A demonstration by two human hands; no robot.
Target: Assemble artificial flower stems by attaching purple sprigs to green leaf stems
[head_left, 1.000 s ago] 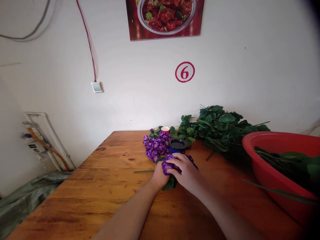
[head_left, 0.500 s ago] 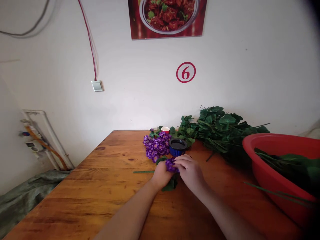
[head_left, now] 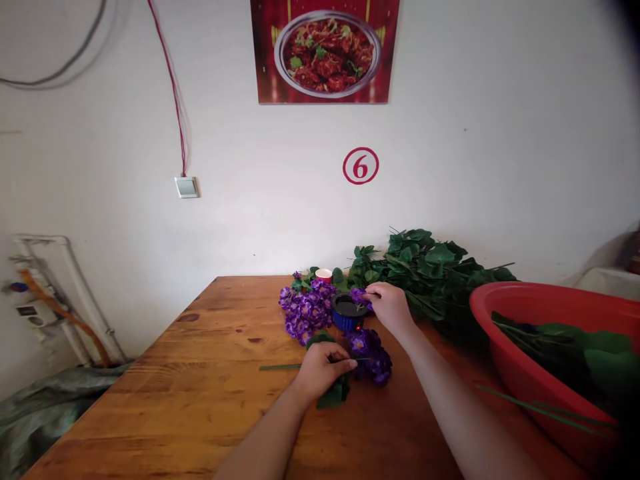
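My left hand [head_left: 323, 369] pinches a green stem [head_left: 280, 367] that lies sideways, with green leaves [head_left: 334, 393] under and around the hand. Just right of its fingertips is a cluster of dark purple flowers [head_left: 377, 363]. My right hand [head_left: 390, 305] holds a small purple blossom [head_left: 359, 297] over a blue pot with a black rim [head_left: 349, 320]; a red light shows on the pot's front. A heap of purple flowers [head_left: 306, 311] lies left of the pot. Behind that heap stands a small red and white cup [head_left: 324, 275].
A large pile of green leafy stems [head_left: 430, 267] lies at the back right against the wall. At the right, a red basin [head_left: 530, 373] holds more leaves, with thin green stems beside it. The wooden table [head_left: 200, 373] meets the white wall.
My right hand has moved away from my left, up and over the pot, with a purple blossom. The purple cluster beside my left hand now shows. The view has tilted up slightly.
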